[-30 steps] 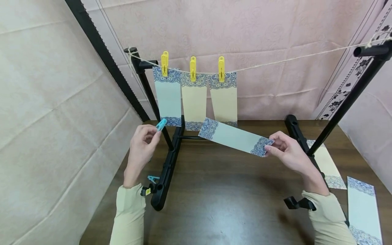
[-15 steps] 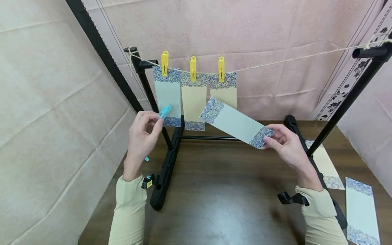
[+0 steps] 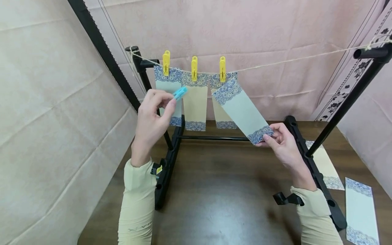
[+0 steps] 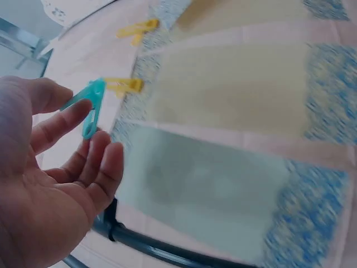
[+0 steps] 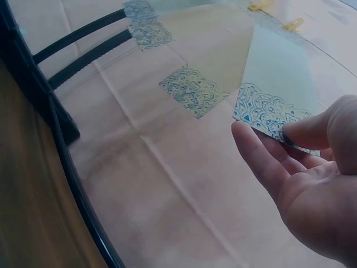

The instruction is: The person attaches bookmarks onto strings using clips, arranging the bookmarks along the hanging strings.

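Observation:
My left hand [image 3: 156, 119] pinches a blue clothespin [image 3: 180, 93] between thumb and fingers, in front of a hanging light-blue card [image 3: 167, 86]. The left wrist view shows that clothespin [image 4: 92, 106] close up. By its lower patterned end, my right hand [image 3: 283, 146] holds another light-blue card [image 3: 243, 107], tilted with its top to the left. This card partly covers the rightmost hanging cream card [image 3: 225, 115]. Beside that hangs a second cream card [image 3: 195, 102]. Yellow clothespins [image 3: 194, 69] fix the three hanging cards to a string [image 3: 275, 63].
The string runs between two black posts [image 3: 343, 102] of a stand on a brown wooden table [image 3: 220, 190]. At the right on the table lie a cream card [image 3: 326, 165] and a light-blue card [image 3: 362, 211]. Pale cloth [image 3: 260, 27] hangs behind and at the sides.
My left hand has risen and moved right with the blue clothespin. The card in my right hand has swung from nearly level to steeper, its top now near the rightmost hanging card's upper band.

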`<state>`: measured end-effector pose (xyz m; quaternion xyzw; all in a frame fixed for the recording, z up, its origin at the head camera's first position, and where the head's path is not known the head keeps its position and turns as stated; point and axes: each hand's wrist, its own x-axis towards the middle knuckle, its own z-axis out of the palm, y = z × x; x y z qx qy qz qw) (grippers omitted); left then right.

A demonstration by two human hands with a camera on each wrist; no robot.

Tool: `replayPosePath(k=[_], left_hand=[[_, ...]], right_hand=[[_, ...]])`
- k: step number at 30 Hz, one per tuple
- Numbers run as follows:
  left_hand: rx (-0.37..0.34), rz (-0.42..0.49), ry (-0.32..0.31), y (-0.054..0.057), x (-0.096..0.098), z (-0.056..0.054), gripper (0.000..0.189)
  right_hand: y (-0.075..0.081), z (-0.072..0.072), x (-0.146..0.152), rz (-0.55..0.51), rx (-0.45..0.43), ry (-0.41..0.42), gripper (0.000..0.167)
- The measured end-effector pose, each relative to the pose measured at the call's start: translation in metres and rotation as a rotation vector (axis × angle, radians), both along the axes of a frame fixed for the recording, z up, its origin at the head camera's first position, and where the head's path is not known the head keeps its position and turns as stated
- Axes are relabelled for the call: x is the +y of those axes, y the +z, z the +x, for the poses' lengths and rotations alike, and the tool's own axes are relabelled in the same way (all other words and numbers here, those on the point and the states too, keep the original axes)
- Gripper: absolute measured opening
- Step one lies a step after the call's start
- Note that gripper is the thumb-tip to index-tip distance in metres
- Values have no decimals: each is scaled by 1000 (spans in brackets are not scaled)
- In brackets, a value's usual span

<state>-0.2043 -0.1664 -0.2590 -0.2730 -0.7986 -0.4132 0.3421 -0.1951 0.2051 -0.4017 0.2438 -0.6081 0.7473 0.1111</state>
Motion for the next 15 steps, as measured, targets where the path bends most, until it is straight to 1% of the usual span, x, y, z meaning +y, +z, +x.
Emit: replayPosePath(k=[8, 12, 15], left_hand=[[22, -75, -68, 28, 24, 3, 16], [42, -158, -73, 43, 40, 5, 16], [82, -210, -79, 54, 52, 5, 18]], right_hand=[[0, -3, -2, -54, 43, 25, 24], [-1, -5, -4, -112, 47, 20, 24], [0, -6, -7, -163, 46, 17, 25]])
